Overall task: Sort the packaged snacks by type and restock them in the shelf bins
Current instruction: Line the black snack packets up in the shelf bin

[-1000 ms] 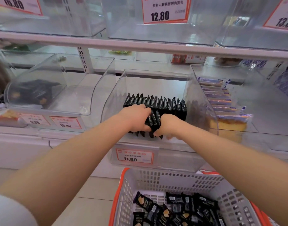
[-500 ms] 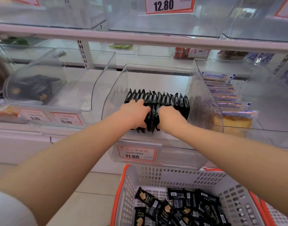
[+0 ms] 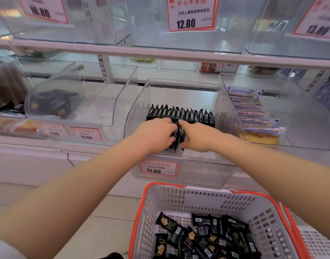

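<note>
A clear plastic shelf bin (image 3: 134, 113) labelled 11.80 holds a back row of upright black snack packets (image 3: 181, 114). In front of that row, a small bunch of black packets (image 3: 178, 136) stands on edge, squeezed between my left hand (image 3: 154, 136) and my right hand (image 3: 198, 137). Both hands are inside the bin, fingers curled against the bunch. Below, a white basket with an orange rim (image 3: 160, 200) holds several loose black packets (image 3: 207, 238).
The clear bin to the left (image 3: 96, 101) has black packets at its far left side. The bin on the right (image 3: 300, 131) holds blue-wrapped cake slices (image 3: 254, 116). An upper shelf edge (image 3: 160, 53) runs overhead with price tags. Tiled floor lies below left.
My hands have pressed closer together around the front bunch of packets, narrowing it. The view has tilted up slightly.
</note>
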The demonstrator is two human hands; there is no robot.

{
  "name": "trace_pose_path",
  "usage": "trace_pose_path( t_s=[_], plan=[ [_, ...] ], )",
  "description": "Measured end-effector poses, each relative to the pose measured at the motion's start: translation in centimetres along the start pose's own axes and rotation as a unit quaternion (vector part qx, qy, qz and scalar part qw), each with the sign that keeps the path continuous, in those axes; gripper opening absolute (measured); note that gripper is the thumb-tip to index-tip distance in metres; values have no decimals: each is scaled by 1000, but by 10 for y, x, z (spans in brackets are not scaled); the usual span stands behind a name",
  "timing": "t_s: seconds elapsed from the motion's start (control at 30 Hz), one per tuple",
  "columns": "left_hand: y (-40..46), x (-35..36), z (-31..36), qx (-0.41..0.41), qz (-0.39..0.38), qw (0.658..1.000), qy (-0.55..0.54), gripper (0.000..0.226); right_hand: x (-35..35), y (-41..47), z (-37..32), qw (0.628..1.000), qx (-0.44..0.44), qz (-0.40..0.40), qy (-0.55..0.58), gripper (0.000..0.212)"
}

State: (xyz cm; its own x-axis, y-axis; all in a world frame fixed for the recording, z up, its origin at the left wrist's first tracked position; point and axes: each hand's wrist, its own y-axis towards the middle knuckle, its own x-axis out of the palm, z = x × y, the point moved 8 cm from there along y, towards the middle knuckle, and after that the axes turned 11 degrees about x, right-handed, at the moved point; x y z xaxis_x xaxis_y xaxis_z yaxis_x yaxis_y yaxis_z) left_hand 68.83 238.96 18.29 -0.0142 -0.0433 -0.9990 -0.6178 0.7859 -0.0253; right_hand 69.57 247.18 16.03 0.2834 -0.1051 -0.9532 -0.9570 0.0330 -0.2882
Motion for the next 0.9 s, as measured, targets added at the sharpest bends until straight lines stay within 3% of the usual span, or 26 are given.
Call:
trace_pose_path(
  t_s=[0.13, 0.2, 0.27, 0.33, 0.47, 0.63, 0.77, 0.9],
  plan=[
    [-51, -59, 46, 98, 258, 960, -44, 34, -41, -71, 1, 976, -110, 175, 74, 32],
    [-73, -69, 73, 151, 305, 938, -56, 33, -44, -116, 16, 956, -153, 211, 132, 17],
    [-82, -63, 101, 195, 295, 933, -63, 28, -26, -148, 35, 954, -165, 183, 171, 12],
    [-82, -42, 128, 228, 254, 939, -47, 28, 12, -158, 57, 967, -143, 124, 170, 13],
    [-59, 47, 172, 234, 58, 970, -40, 29, 122, -144, 112, 994, -35, -30, 102, 21],
    [-42, 176, 200, 210, -145, 965, -54, 24, 245, -142, 171, 979, 62, -193, 21, 24],
    [-47, 263, 213, 155, -237, 953, -111, 24, 317, -151, 198, 966, 96, -240, -4, 19],
    [-55, 327, 221, 69, -276, 933, -221, 19, 372, -156, 222, 951, 169, -254, 44, 21]
  ],
)
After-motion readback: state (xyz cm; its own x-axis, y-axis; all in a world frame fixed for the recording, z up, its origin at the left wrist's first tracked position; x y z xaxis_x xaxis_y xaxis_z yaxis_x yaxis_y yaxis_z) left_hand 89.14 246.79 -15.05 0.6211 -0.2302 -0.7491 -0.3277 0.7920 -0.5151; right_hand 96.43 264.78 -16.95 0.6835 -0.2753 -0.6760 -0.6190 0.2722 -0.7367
